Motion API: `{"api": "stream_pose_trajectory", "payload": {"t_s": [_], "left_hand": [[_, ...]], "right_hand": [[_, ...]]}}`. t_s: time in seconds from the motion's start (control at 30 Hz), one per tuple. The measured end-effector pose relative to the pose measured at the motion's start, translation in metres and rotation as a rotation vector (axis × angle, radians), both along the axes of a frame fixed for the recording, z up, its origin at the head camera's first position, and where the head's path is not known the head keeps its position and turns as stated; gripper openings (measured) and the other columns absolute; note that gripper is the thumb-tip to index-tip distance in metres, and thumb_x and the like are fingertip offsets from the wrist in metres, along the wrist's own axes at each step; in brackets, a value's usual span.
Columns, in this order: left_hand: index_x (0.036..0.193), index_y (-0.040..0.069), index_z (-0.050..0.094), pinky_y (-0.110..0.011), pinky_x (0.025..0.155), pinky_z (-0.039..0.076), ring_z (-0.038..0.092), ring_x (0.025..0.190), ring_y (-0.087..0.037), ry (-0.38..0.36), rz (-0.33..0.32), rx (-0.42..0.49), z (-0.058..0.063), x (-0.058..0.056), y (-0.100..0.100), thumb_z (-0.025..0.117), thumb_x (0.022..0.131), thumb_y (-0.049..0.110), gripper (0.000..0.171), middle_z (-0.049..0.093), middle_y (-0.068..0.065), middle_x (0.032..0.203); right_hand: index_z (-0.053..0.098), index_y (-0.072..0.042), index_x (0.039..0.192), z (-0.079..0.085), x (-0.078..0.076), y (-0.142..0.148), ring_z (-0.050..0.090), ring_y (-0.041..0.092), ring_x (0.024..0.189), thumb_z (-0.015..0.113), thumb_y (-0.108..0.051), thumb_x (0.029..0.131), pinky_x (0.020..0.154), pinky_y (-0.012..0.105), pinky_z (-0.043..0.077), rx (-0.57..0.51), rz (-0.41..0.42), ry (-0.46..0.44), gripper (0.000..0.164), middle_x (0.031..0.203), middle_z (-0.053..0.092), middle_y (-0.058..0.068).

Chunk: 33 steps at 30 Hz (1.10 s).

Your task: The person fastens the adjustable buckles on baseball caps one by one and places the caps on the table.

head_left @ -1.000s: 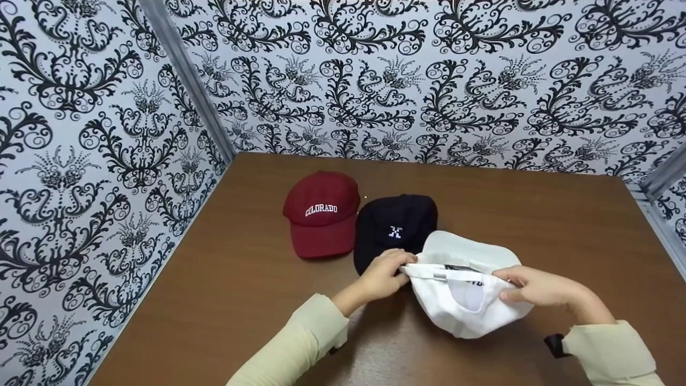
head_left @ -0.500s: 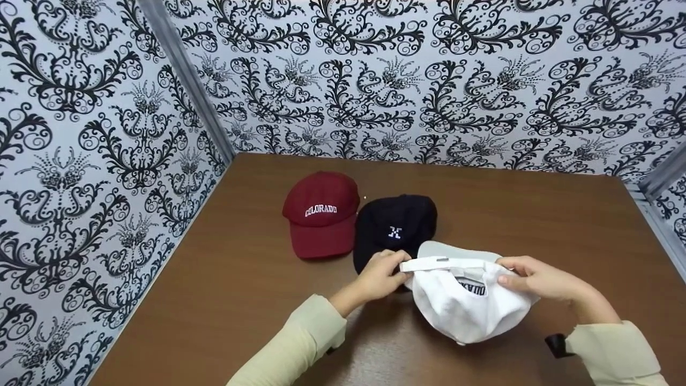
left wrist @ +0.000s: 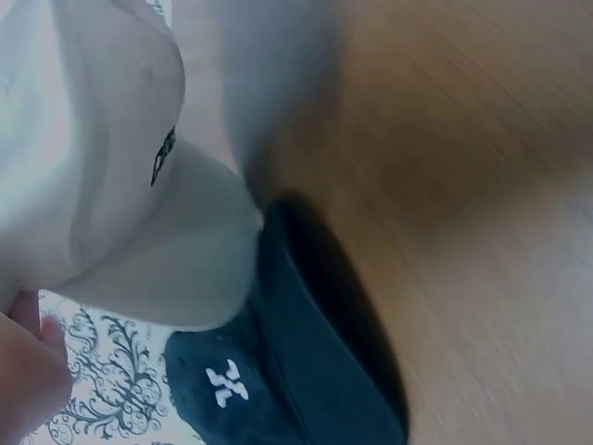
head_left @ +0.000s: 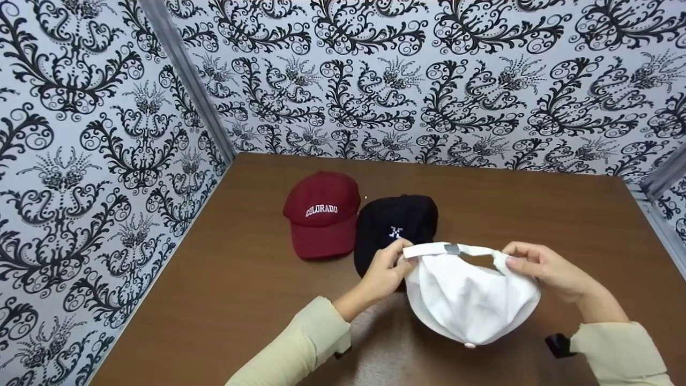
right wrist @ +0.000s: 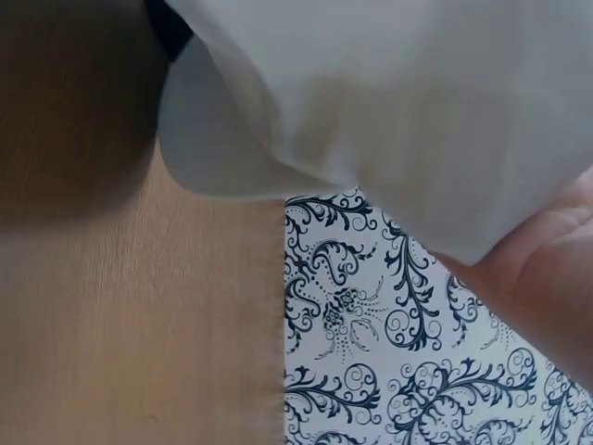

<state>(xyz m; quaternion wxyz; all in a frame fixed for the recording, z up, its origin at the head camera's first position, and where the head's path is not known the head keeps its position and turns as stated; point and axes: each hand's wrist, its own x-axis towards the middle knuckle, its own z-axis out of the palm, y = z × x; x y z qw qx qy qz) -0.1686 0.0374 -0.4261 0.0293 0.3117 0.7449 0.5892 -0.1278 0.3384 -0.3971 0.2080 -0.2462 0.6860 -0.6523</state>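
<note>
Both hands hold a white baseball cap [head_left: 466, 300] above the table, its back strap and metal buckle uppermost and its crown button toward the person. My left hand [head_left: 383, 273] pinches the left end of the strap edge. On the other side, my right hand [head_left: 552, 271] grips the rim between thumb and fingers. The brim [left wrist: 190, 250] points down and away in the left wrist view, with dark lettering partly showing on the front. Just beyond the left hand lies a black cap [head_left: 399, 214] with a small white emblem, partly covered by that hand and the white cap.
A dark red cap [head_left: 321, 214] lettered COLORADO lies left of the black one, brim toward the person. The brown table [head_left: 236, 289] meets walls [head_left: 375, 80] with a black scroll pattern at the back and left.
The white cap has tipped so its strap rises and its crown faces the person; the brim has gone out of sight in the head view. Both hands have risen slightly with it.
</note>
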Motion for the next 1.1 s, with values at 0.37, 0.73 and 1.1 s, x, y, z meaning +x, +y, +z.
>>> {"api": "stream_pose_trajectory", "payload": {"t_s": [0.37,0.73,1.1], "left_hand": [[0.102,-0.010,0.045,-0.018,0.060,0.044,0.052,0.067,-0.003,-0.221,0.004,0.311,0.028,0.016,0.014,0.041,0.091,0.002,0.017,0.057,-0.023,0.084],[0.097,-0.005,0.047,-0.020,0.074,0.037,0.046,0.078,-0.007,-0.489,0.277,0.484,0.007,-0.005,0.016,0.042,0.090,0.008,0.016,0.049,0.001,0.084],[0.100,0.004,0.049,-0.021,0.077,0.037,0.047,0.085,-0.006,-0.634,0.357,0.448,-0.012,-0.021,0.004,0.046,0.089,0.023,0.022,0.051,0.002,0.096]], "right_hand": [[0.044,-0.003,0.118,0.000,-0.001,0.009,0.060,0.010,0.086,0.011,0.004,0.092,0.071,0.021,0.048,-0.457,-0.038,-0.032,0.043,0.101,0.060,0.002],[0.015,-0.006,0.137,-0.032,-0.009,0.019,0.047,0.020,0.112,0.028,0.013,0.078,0.090,0.034,0.041,-0.377,0.171,-0.082,0.064,0.130,0.041,0.009],[0.038,-0.017,0.129,-0.036,-0.010,0.000,0.051,0.008,0.090,0.030,0.008,0.087,0.074,0.020,0.042,-0.292,-0.054,-0.137,0.049,0.117,0.050,-0.006]]}}
